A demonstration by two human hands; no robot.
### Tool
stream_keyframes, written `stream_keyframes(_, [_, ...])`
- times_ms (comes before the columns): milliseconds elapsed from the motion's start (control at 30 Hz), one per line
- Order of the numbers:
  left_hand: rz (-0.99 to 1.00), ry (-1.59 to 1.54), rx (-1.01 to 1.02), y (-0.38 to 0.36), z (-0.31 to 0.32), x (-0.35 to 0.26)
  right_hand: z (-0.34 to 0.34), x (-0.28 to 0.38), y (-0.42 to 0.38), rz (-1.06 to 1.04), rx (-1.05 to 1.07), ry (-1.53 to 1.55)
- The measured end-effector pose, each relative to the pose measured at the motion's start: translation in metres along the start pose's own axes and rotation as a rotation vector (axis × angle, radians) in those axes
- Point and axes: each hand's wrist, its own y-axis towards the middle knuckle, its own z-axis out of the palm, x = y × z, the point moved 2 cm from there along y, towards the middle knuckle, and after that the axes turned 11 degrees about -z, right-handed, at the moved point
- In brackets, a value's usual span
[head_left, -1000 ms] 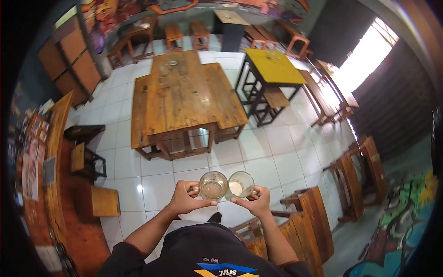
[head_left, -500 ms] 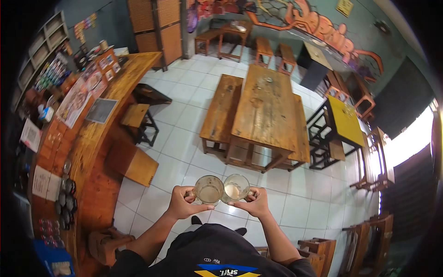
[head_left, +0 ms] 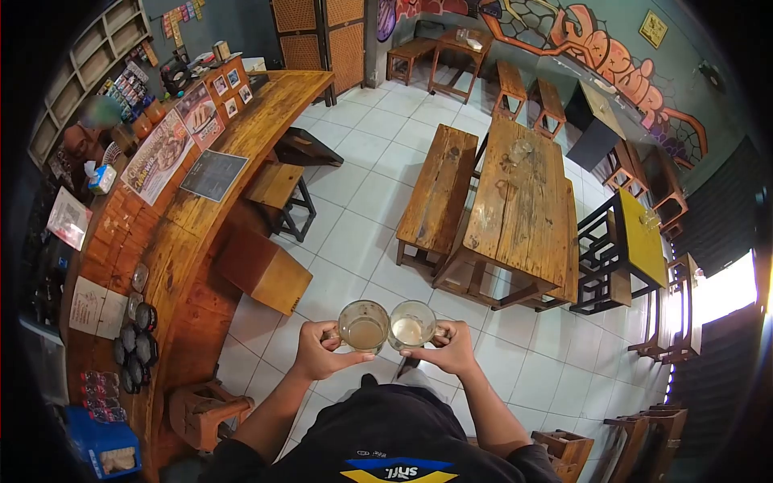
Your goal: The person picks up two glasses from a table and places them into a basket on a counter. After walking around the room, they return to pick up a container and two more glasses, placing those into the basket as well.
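Observation:
My left hand (head_left: 318, 352) grips the handle of a glass mug (head_left: 362, 325) holding a little brownish drink. My right hand (head_left: 449, 351) grips a second glass mug (head_left: 411, 324) with pale dregs in it. The two mugs are side by side, rims touching, held in front of my body above the white tiled floor (head_left: 354, 233).
A curved wooden counter (head_left: 185, 241) runs along my left with menus, a chalkboard sign (head_left: 213, 175) and small cups on it. Wooden stools (head_left: 278, 189) stand beside it. Ahead right are a long wooden table (head_left: 515, 201), its bench (head_left: 439, 189) and a yellow table (head_left: 642, 237).
The view has swung further left: the counter now fills more of the left side and the tables have shifted right. Both hands keep the mugs together as before.

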Motion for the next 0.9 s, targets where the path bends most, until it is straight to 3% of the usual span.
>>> stream_keyframes(333, [-0.014,0.033,-0.009,0.11,0.01,-0.005,-0.048,-0.037,0.092,0.003,-0.072,0.019])
stream_keyframes(433, [-0.127,0.0,-0.028,0.153,0.016,-0.004,-0.07,-0.058,0.129,0.02,-0.05,-0.008])
stream_keyframes(600, [-0.095,-0.026,-0.075,0.212,0.016,-0.026,-0.104,-0.067,0.201,-0.012,0.014,-0.004])
stream_keyframes(800, [-0.159,0.013,-0.162,0.24,-0.01,-0.019,-0.092,-0.089,0.269,-0.07,0.106,0.057])
stream_keyframes(900, [-0.227,0.002,-0.226,0.256,-0.031,-0.011,-0.073,-0.098,0.305,0.001,0.143,0.111])
